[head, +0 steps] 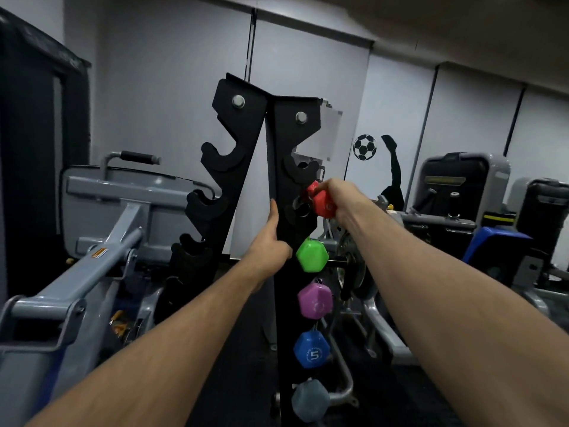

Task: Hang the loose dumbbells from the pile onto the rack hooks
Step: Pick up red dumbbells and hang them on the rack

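A tall black dumbbell rack [278, 140] stands in front of me, with hook notches down both side plates. My right hand [340, 197] grips a red dumbbell [321, 203] right at a hook on the right plate, above the hung ones. Below it hang a green dumbbell [311, 254], a purple dumbbell [314, 301], a blue dumbbell [311, 349] marked 5 and a grey dumbbell [309, 400]. My left hand [271, 241] holds the rack's front edge, thumb up along it. The left plate's hooks [212, 155] are bare. The pile is out of sight.
A grey weight machine [101, 241] stands close on the left. Behind the rack is a weight plate on a bar [351, 263]. More machines and a blue seat [492, 241] fill the right side. White wall panels carry a football decal [365, 147].
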Demonstrator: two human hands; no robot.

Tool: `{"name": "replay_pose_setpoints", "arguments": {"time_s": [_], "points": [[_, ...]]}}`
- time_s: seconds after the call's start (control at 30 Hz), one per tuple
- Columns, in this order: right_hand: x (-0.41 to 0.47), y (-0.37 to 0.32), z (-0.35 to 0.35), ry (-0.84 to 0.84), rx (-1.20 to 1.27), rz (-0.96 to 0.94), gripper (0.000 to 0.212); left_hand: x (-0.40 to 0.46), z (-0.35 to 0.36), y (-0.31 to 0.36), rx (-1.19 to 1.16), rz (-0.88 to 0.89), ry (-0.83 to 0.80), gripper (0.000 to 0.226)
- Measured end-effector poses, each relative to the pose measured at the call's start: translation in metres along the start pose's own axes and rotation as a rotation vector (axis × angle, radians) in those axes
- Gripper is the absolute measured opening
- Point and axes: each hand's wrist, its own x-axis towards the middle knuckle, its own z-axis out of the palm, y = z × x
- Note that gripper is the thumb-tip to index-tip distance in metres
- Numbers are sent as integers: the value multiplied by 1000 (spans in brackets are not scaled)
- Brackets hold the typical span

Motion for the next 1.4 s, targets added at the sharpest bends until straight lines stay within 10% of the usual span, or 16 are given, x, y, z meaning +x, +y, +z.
{"name": "replay_pose_setpoints", "arguments": {"time_s": [0.8,1.4], "points": [[5,22,-21,-490,-83,-100,21,4,-4,-19,244,149,146,111],[-7,36,-19,-461,-171,-276,30,0,0,-18,236,111,172,111]]}}
